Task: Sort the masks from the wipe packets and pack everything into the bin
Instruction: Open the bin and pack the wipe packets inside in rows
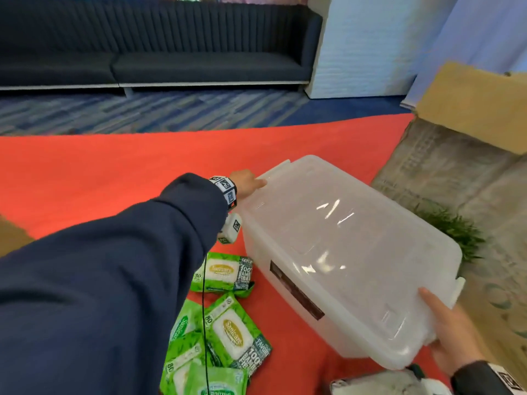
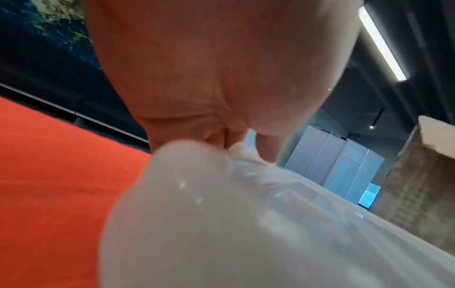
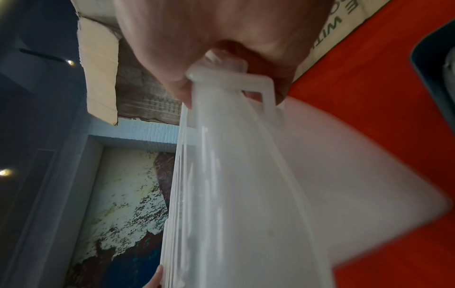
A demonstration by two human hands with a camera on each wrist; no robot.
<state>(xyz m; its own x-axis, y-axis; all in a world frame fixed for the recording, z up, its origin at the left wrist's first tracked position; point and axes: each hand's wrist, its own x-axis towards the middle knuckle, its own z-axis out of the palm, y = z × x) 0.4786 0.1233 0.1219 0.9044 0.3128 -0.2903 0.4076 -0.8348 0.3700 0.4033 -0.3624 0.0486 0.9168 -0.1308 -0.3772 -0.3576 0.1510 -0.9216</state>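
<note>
A translucent plastic bin (image 1: 342, 252) with its lid on sits tilted over the red table (image 1: 99, 166). My left hand (image 1: 246, 182) grips the bin's far end near the latch; its wrist view shows fingers curled over the bin's (image 2: 246, 214) rim. My right hand (image 1: 447, 332) grips the near end, with the thumb on the lid; the right wrist view shows the fingers closed round the latch handle (image 3: 246, 81). Several green wipe packets (image 1: 225, 332) lie on the table left of the bin. No masks are plainly visible.
A cardboard box (image 1: 470, 109) and a grey printed panel (image 1: 456, 178) stand at the right. Some green plant leaves (image 1: 453, 232) poke out beside the bin. A whitish bag (image 1: 385, 383) lies at the bottom edge. A dark sofa (image 1: 156, 47) lines the far wall.
</note>
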